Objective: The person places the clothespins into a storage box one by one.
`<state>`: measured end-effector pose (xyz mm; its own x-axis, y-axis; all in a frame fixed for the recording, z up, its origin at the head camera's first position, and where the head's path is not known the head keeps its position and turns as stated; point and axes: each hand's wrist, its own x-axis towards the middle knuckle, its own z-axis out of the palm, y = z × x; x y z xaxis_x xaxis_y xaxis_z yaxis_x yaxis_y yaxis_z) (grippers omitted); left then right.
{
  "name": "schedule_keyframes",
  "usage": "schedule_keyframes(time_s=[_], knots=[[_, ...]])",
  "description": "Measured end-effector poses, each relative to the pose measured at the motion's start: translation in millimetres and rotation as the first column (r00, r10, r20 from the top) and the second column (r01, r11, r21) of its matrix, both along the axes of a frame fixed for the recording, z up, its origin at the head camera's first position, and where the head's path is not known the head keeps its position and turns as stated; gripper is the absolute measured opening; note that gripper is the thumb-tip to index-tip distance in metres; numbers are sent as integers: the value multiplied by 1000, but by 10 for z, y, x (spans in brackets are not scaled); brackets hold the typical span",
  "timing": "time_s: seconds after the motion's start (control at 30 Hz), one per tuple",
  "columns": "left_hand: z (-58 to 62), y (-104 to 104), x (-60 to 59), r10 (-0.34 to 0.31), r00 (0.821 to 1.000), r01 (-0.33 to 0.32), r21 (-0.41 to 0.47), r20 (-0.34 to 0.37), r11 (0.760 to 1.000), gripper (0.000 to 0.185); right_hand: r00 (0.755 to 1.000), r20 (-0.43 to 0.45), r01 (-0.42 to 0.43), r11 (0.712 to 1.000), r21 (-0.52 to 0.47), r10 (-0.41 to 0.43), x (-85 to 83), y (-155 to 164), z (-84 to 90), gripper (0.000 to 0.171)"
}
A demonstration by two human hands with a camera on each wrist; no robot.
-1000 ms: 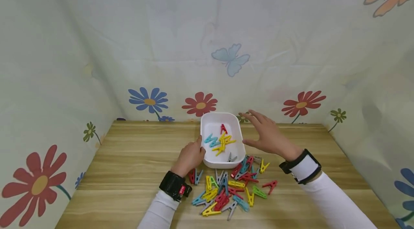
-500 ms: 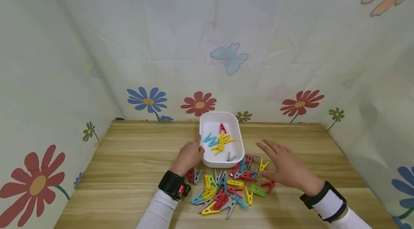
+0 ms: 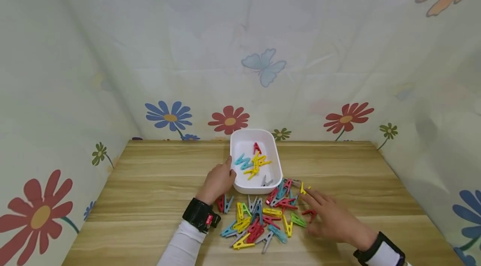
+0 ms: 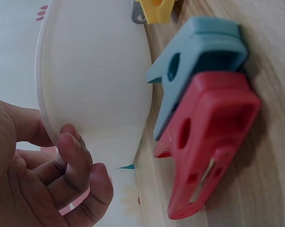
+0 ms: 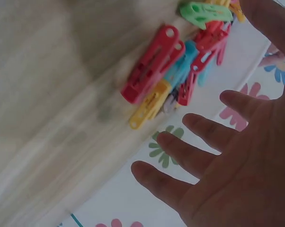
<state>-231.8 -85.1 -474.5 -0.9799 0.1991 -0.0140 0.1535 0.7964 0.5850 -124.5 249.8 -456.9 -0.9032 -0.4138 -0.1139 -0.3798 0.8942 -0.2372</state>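
Left hand [image 3: 218,181] curled round white tray [image 3: 240,140] rim, frame centre. Right hand [image 3: 328,216] spread flat, fingertips over clothespin pile [image 3: 263,216] on bench [image 3: 150,182], lower right, gripping nothing.

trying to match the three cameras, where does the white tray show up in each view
Head: white tray at table centre, far side of the clip pile, left hand gripping its near-left rim.
Left wrist: its white outer wall fills upper left, fingers against it.
Right wrist: not in view.
Shared landmark: the red and blue clip pair beside the tray.
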Motion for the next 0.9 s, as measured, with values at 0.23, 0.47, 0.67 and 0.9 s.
schedule_keyframes(time_s=[0.23,0.47,0.67,0.9], knots=[[-8,-8,-3,4,1000,-4,-3,-2,1000,57,996,78,-47,999,-28,49,66,-20,-105,92],[-15,-8,-9,4,1000,-4,0,3,1000,57,993,105,-52,999,10,51,77,-75,-163,80],[-14,-3,-6,3,1000,-3,17,14,1000,58,997,45,-55,998,16,55,82,-126,-173,63],[-19,6,-1,4,1000,-4,21,11,1000,58,996,-8,-89,996,3,89,98,-181,-172,45]])
